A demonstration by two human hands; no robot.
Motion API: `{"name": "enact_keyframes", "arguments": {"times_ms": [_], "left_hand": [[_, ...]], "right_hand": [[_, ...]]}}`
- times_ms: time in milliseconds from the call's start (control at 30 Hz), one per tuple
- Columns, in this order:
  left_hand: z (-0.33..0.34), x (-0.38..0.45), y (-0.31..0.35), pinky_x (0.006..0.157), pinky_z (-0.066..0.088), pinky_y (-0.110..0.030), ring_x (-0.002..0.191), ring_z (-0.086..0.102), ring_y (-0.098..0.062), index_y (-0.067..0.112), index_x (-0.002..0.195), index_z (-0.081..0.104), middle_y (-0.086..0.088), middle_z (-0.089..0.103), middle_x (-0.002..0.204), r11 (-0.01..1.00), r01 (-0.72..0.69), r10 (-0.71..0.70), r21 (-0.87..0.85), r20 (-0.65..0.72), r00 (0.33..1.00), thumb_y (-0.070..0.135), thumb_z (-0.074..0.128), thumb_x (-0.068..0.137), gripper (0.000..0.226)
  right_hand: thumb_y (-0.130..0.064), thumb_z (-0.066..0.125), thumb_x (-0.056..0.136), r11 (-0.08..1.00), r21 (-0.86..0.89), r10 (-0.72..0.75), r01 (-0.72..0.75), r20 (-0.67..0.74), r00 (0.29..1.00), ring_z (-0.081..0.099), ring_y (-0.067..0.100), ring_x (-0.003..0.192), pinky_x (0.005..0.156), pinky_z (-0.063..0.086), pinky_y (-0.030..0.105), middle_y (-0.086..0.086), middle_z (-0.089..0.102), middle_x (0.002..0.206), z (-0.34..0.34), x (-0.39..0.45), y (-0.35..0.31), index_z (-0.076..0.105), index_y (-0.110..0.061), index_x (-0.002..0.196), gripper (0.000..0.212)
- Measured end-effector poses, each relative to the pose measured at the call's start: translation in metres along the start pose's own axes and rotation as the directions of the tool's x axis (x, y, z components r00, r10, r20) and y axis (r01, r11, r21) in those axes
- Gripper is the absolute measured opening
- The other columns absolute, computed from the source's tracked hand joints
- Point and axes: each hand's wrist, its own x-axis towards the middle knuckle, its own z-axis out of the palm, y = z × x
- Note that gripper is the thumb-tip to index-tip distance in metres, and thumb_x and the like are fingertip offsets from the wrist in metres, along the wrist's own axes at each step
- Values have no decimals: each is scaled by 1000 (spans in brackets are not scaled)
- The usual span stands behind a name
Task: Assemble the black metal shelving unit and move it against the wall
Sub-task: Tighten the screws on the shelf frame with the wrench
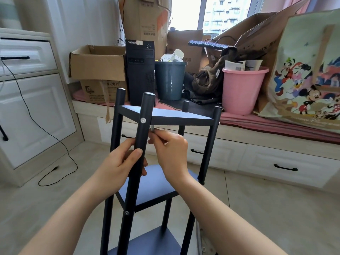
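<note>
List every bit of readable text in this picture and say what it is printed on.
"ThinkCentre" (partly covered by a sticker): black computer tower.
"X-2019": open cardboard box, lower front.
"Disney" (faint, partial): cartoon tote bag.
Printing on the tall cardboard carton and the papers in the pink bucket: too blurred to read.

Daylight comes through the far window (187, 11); white cabinet (27, 100) stands left, beige tiled floor (266, 208) lies near.

A home room used for storage: a cushioned window seat with white drawers (285, 162) holds brown cardboard boxes (97, 65), a black computer tower (140, 70) and a pink plastic bin (242, 89).
</note>
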Motion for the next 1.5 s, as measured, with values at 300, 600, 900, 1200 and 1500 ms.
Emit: {"name": "enact_keyframes", "arguments": {"times_ms": [300,600,900,1200,1500], "left_hand": [[-8,5,-1,81,61,-41,80,73,-22,32,117,57,-2,71,88,998,10,-10,56,11,1000,45,45,92,31],[-19,14,-8,75,58,-33,78,72,-20,36,114,57,-4,69,88,994,5,-1,111,-35,999,28,43,104,19],[-16,27,-11,69,58,-30,70,69,-16,45,117,53,-3,67,82,998,-2,7,57,-89,996,27,38,106,25],[-7,38,-19,64,54,-23,66,56,-11,49,123,51,2,57,74,996,36,-45,-78,-109,993,34,32,108,28],[0,42,-18,63,53,-21,67,55,-12,43,134,46,-5,54,79,996,55,-63,-69,-122,990,34,32,108,31]], "right_hand": [[-18,69,91,1000,19,-22,23,-70,997,63,10,77,73,51,28,-8,74,77,18,3,14,80,-18,93,11],[-15,69,90,994,100,-37,51,-140,990,63,19,77,72,51,40,-4,71,75,41,14,22,79,-19,96,13],[-11,68,91,985,173,20,12,-183,983,58,3,69,66,40,14,-16,66,72,60,27,35,80,-15,96,14],[-10,62,95,988,146,56,-49,-43,998,64,-4,71,67,49,17,-17,68,75,49,26,43,77,-13,101,16],[-13,63,94,995,-45,-91,88,-57,994,61,24,58,61,48,40,4,66,59,26,40,34,76,-5,79,21]]}}
